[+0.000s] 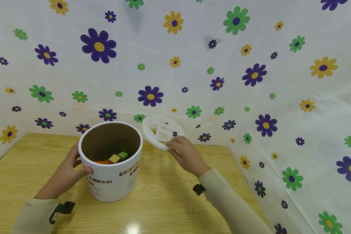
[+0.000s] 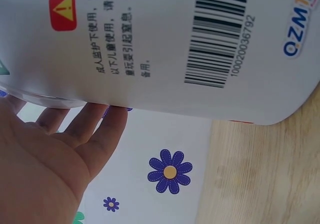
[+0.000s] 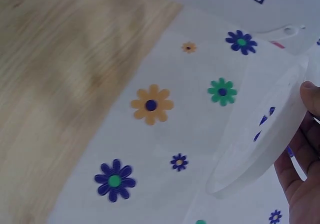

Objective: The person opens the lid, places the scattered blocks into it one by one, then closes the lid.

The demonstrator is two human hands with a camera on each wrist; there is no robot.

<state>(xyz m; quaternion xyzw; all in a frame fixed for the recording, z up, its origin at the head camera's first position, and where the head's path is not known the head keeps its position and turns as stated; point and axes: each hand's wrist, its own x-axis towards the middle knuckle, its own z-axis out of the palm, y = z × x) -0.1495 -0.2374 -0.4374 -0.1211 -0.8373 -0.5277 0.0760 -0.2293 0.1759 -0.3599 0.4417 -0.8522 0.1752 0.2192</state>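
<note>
A white cylindrical bucket (image 1: 114,185) with printed labels stands upright on the table, its top uncovered. Inside lie several coloured blocks (image 1: 115,158), orange, tan and green among them. My left hand (image 1: 65,174) holds the bucket's left side near the rim, thumb on the front and fingers round the far side. In the left wrist view the fingertips press the wall beside a barcode (image 2: 216,37). To the right of the bucket, my right hand (image 1: 188,155) pinches the edge of a round translucent white lid (image 1: 152,138) with cut-outs, raised and tilted above the table.
The wooden table (image 1: 169,201) reaches back to a white cloth (image 1: 193,65) printed with flowers, which also rises along the right side. A few small dark specks (image 1: 193,211) mark the table near the right forearm.
</note>
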